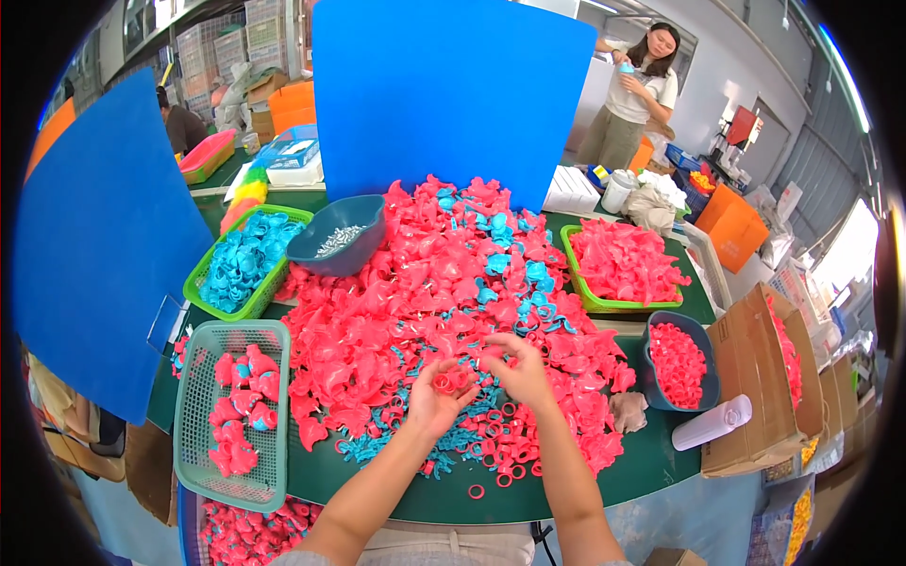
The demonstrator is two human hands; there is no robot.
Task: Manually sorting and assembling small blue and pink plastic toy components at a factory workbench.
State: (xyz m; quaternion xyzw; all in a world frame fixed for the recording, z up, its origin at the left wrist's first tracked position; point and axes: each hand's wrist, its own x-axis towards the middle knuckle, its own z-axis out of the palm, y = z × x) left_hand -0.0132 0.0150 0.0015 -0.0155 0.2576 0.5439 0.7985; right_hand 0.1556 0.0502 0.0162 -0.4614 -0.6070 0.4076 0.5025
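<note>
My left hand (436, 404) is turned palm up over the near part of a large heap, its fingers curled round a pinkish-red plastic piece (453, 380) with a rounded hollow look. Close on its right, my right hand (521, 375) has thumb and fingers drawn together in a pinch; what sits between them is too small to make out. Pinkish-red plastic shells (377, 283) make up most of the heap. Blue plastic pieces (495, 264) run through its right side. Red rings (510, 451) and small teal parts (373, 447) lie just below my hands.
A mesh tray (192, 415) of assembled red-and-blue pieces stands left, below a green basket (203, 300) of blue shells and a bowl (311, 264) of metal pins. At right are a green-rimmed basket (604, 307), a dark tub (703, 382), a pale bottle (713, 424) and a cardboard box (746, 349).
</note>
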